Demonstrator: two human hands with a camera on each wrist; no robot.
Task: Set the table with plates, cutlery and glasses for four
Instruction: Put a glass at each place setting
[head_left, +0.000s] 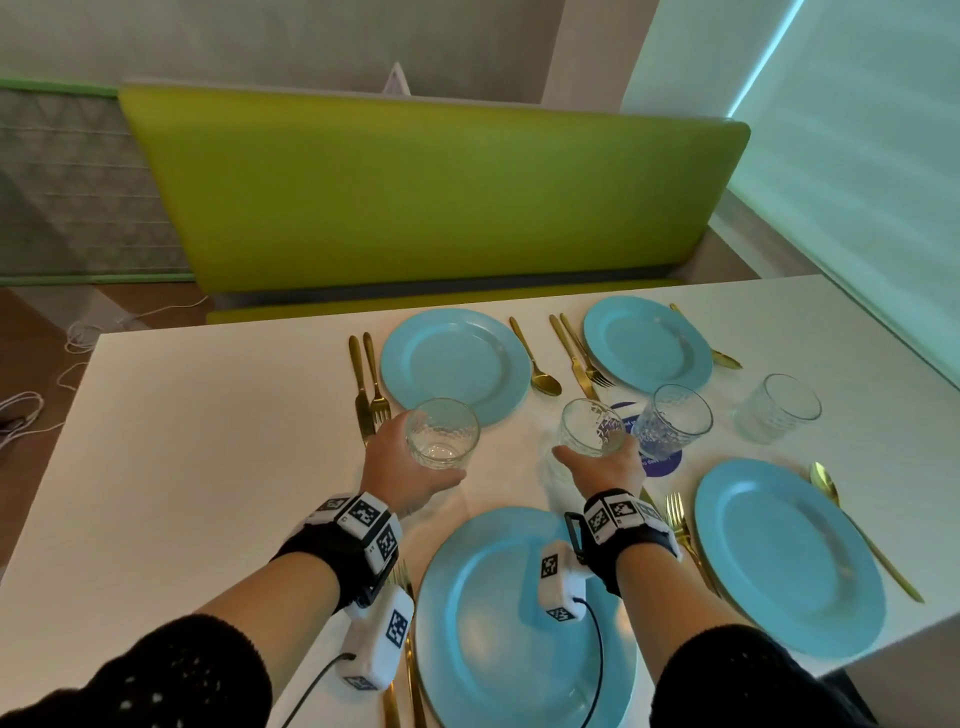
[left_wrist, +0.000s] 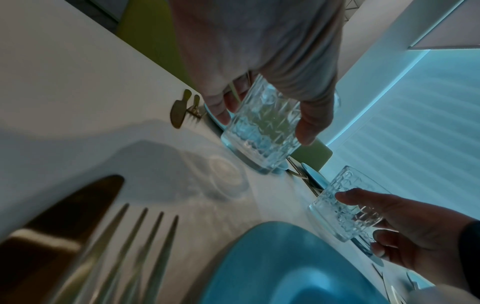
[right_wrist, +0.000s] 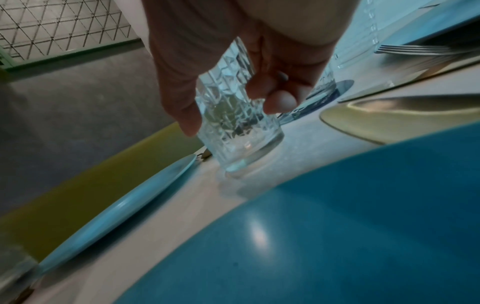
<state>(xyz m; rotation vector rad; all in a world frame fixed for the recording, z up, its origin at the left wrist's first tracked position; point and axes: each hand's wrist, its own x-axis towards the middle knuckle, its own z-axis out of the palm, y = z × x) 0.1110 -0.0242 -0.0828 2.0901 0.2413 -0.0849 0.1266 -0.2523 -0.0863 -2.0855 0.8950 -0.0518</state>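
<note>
Both forearms reach forward side by side; the left hand and the right hand each curl thumb and fingers around a glass.

Patterned clear glass tumblers, glossy gold metal cutlery.

blue plates, gold cutlery, green bench

Black knit sleeves, black wristbands with white tagged, cabled cameras
</note>
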